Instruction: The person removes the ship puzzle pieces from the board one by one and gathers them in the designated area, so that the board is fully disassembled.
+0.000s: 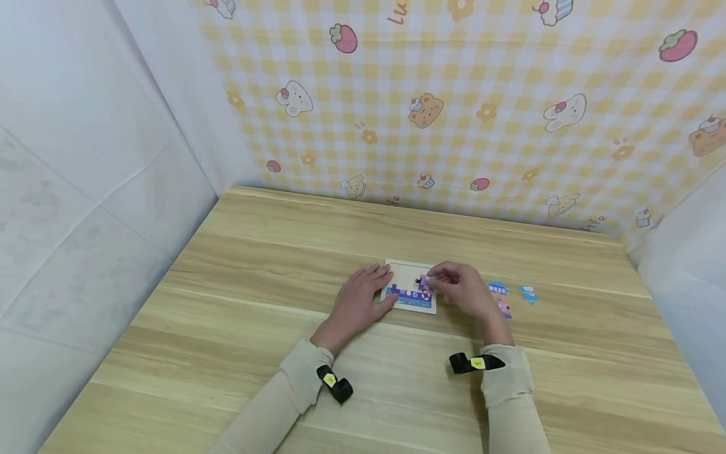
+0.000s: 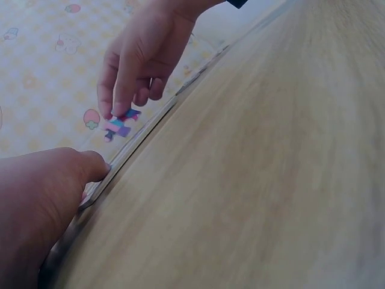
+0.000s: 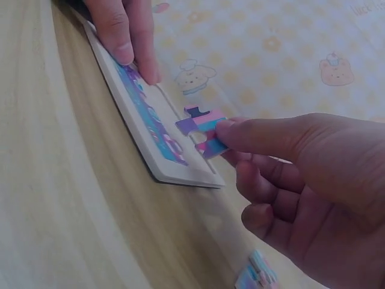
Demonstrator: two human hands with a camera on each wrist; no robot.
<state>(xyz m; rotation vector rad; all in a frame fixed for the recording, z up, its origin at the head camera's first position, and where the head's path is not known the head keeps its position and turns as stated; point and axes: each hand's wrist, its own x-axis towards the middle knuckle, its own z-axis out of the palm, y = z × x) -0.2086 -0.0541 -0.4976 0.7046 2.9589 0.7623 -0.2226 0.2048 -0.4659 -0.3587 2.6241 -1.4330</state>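
A white-framed jigsaw board (image 1: pixel 408 308) lies flat on the table, with a blue and purple row of pieces fitted along its near side. My left hand (image 1: pixel 363 299) rests on the board's left edge, its fingers fairly straight. Between thumb and fingers, my right hand (image 1: pixel 462 290) pinches a puzzle piece (image 3: pixel 204 129) in pink, purple and blue. That piece is raised over the right part of the board, tilted, as the right wrist view shows. The pinching fingertips behind the piece are partly hidden there.
Loose puzzle pieces lie right of my right hand: a blue one (image 1: pixel 497 288), another blue one (image 1: pixel 529 294) and a pink one (image 1: pixel 503 308). The wooden table (image 1: pixel 255 271) meets a checked cloth (image 1: pixel 391 164) at the back and a white sheet (image 1: pixel 113 189) at the left.
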